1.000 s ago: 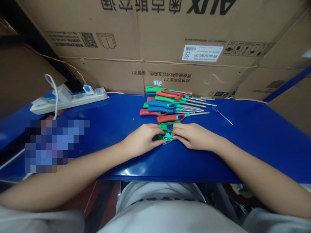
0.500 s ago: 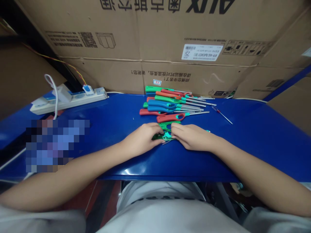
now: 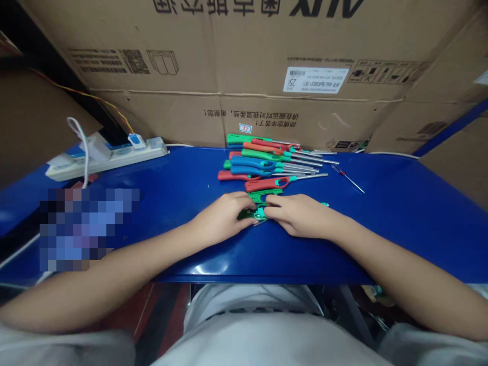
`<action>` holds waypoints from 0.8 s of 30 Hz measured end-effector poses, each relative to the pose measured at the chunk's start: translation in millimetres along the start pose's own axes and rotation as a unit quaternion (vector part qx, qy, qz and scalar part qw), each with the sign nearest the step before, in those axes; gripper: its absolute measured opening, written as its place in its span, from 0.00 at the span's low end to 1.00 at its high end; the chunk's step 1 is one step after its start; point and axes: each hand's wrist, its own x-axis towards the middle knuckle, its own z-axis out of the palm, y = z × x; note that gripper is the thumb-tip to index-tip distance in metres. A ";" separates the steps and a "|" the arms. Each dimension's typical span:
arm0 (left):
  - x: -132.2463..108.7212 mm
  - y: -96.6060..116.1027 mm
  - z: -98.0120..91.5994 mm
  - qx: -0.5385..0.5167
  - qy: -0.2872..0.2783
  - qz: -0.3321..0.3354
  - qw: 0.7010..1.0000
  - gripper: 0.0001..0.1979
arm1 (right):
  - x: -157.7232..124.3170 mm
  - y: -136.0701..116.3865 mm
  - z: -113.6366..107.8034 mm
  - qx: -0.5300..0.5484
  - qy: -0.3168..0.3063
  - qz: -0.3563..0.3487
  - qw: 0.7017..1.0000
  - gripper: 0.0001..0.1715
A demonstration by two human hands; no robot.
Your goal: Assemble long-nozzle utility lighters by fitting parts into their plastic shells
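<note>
Here, in the head view, I see the left hand [image 3: 225,217] pinching the green casing [image 3: 246,215] from nine o'clock; the right hand [image 3: 296,216], at three, keeps narrow fingers over its turquoise part [image 3: 260,213], grip unclear to me. Just beyond, at twelve, lies a green shell [image 3: 254,197]; a screwdriver [image 3: 351,182] at two.

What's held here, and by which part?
Left hand: an open green lighter handle, by its left end. Right hand: at its teal piece; grip unclear.
</note>
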 end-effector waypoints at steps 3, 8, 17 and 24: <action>-0.4 1.0 0.9 -0.006 0.004 -0.008 1.000 0.09 | 0.0 3.7 3.9 0.064 0.032 0.028 0.997 0.11; -1.9 1.7 3.8 -0.008 0.018 -0.001 1.000 0.15 | -1.1 18.1 13.9 0.216 0.090 0.044 0.971 0.12; -3.7 -1.1 5.1 0.006 0.010 0.049 0.999 0.11 | -1.2 19.2 14.6 0.214 0.076 0.018 0.974 0.13; -1.0 -2.9 9.2 0.028 0.003 0.074 0.997 0.11 | 0.3 18.2 13.8 0.177 0.077 0.007 0.981 0.10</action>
